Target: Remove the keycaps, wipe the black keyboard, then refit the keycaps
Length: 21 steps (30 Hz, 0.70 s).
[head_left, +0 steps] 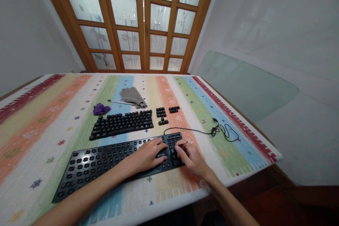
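A black keyboard lies at a slant near the table's front edge. Most of its left and middle part shows bare switch sockets, while keycaps sit on the number pad. My left hand rests on the keyboard just left of the number pad, thumb and fingers apart. Over the number pad's right side, my right hand has thumb and fingertips pinched together; what they hold is too small to make out. Behind the keyboard, loose black keycaps are laid out in keyboard order, with smaller groups of keycaps to their right.
A purple cloth, a grey cloth and a thin white stick with a dark tip lie behind the keycaps. The keyboard's cable runs right to a loose coil. A striped tablecloth covers the table.
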Tool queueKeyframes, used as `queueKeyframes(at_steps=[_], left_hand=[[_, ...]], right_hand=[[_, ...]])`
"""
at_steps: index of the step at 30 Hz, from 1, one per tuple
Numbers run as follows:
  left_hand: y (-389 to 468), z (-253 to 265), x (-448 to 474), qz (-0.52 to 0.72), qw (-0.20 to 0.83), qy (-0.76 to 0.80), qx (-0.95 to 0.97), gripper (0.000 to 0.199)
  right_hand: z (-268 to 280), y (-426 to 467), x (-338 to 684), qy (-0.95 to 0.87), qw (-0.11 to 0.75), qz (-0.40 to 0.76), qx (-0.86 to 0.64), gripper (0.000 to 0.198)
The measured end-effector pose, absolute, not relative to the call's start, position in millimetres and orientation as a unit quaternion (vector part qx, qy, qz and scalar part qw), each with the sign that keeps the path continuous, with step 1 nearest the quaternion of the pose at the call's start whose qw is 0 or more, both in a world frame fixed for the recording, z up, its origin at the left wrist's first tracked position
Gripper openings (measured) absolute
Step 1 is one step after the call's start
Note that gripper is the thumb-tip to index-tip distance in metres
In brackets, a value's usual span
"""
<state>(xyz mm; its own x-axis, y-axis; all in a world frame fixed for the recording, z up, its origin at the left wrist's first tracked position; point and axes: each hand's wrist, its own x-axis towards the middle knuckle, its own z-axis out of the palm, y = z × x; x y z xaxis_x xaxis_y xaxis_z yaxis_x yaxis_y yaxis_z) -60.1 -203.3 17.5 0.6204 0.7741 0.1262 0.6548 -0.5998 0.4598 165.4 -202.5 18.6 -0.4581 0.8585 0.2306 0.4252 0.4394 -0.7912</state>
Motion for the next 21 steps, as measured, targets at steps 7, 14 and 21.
queueKeyframes(at_steps=[7, 14, 21], left_hand=[[-203, 17, -59, 0.164, 0.187, 0.406, 0.88, 0.024], [-201, 11, -59, 0.186, 0.211, 0.403, 0.871, 0.031], [-198, 16, -59, 0.198, 0.234, 0.414, 0.857, 0.031]], right_hand=[[35, -201, 157, -0.867, 0.24, 0.24, -0.365, 0.021], [42, -167, 144, -0.856, 0.242, 0.258, -0.377, 0.025], [43, -155, 144, -0.835, 0.258, 0.302, -0.38, 0.031]])
